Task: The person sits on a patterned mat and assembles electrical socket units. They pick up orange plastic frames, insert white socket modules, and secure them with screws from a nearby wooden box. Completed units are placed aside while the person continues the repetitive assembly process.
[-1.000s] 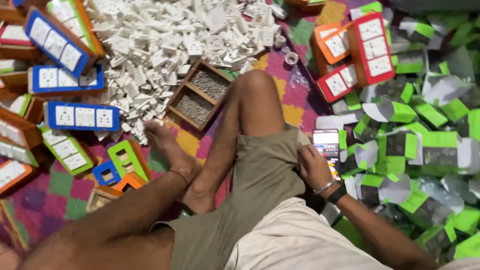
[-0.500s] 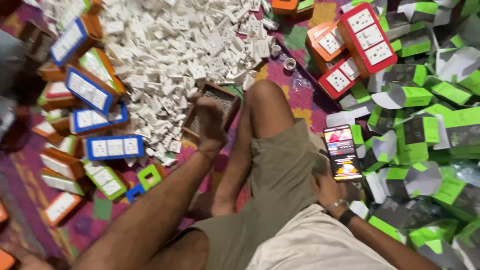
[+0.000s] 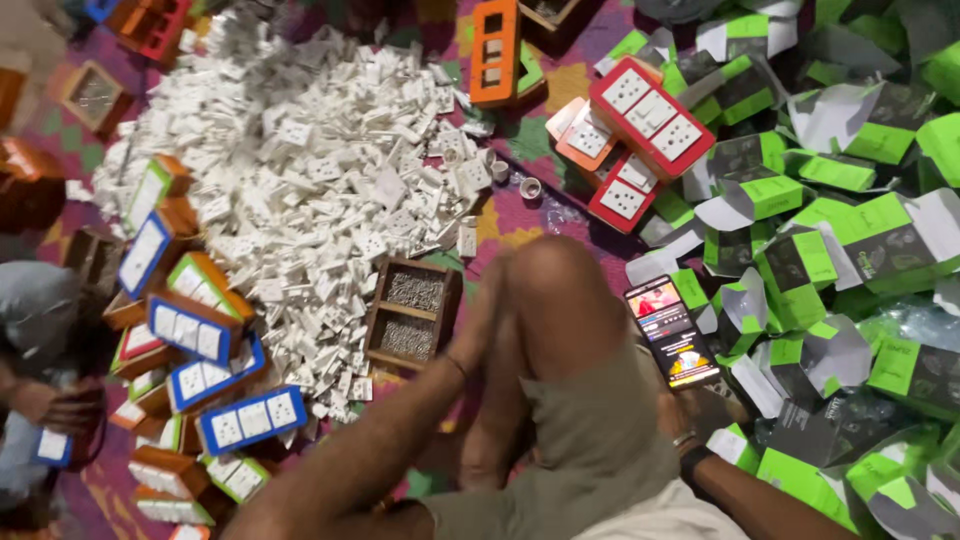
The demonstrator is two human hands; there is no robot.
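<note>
My left hand (image 3: 490, 300) is blurred and partly tucked against my raised knee (image 3: 560, 290), just beside the wooden tray (image 3: 412, 315) with its two compartments of small grey screws. I cannot tell whether those fingers are spread or pinching anything. My right hand (image 3: 700, 410) is mostly hidden under the phone (image 3: 672, 330) it holds; only the wrist with its bands shows, and the fingers curl out of sight behind the lit screen.

The pile of white sockets (image 3: 310, 170) is too jumbled to pick out single pieces. At the left edge another person's hand (image 3: 60, 410) and grey sleeve are cut off by the frame, beside a row of blue and orange switch boards (image 3: 250, 418). The green cartons (image 3: 830, 250) on my right overlap so that their shapes run together.

Half a second ago my left hand lay over the tray; now it has drawn back toward my knee and the tray's screws show plainly. The phone has stayed at my right thigh, and the red switch boards (image 3: 650, 115) sit lower in view than before.
</note>
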